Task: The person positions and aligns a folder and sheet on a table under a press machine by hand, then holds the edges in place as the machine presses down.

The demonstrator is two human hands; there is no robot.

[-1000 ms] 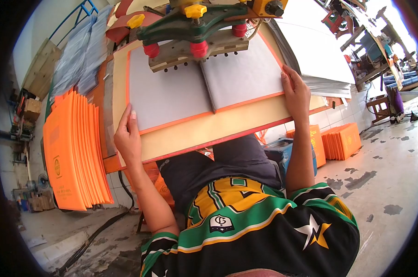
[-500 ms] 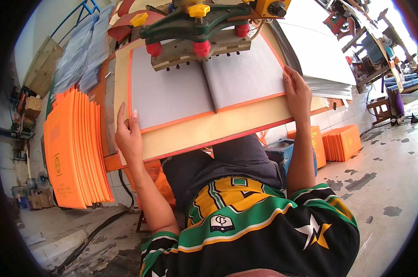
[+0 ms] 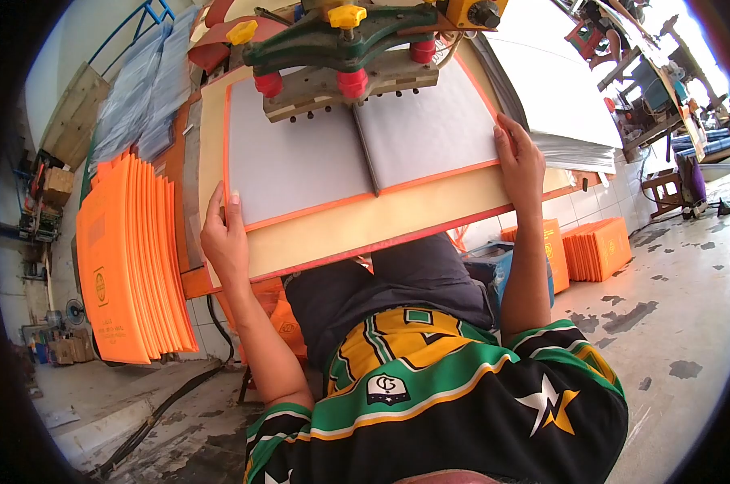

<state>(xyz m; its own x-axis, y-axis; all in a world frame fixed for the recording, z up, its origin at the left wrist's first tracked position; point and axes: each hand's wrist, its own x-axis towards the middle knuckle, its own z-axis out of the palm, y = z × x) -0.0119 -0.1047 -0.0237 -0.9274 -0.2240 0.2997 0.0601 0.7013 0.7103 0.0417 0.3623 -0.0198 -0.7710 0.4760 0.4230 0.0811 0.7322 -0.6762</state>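
Observation:
An orange folder cover (image 3: 296,173) lies spread open, its pale inner panels up and a dark strip along the spine. Beneath it is a cream board (image 3: 365,227) with a red front edge. My left hand (image 3: 226,240) grips the cover's near left corner, thumb on top and index finger along the side. At the right edge, my right hand (image 3: 523,169) holds the cover with its fingers close together. Above the cover's far part hangs a press head (image 3: 349,77) with a metal bar, red fittings and yellow knobs; it hides that part.
Stacked orange covers (image 3: 131,266) stand at the left, beside plastic-wrapped sheets (image 3: 147,89). A thick pile of white sheets (image 3: 558,89) lies at the right. More orange covers (image 3: 597,250) rest on the floor, and a black cable (image 3: 159,415) runs at lower left.
Almost nothing differs. Both hands stay at the cover's edges, and the cover and press head hold their places.

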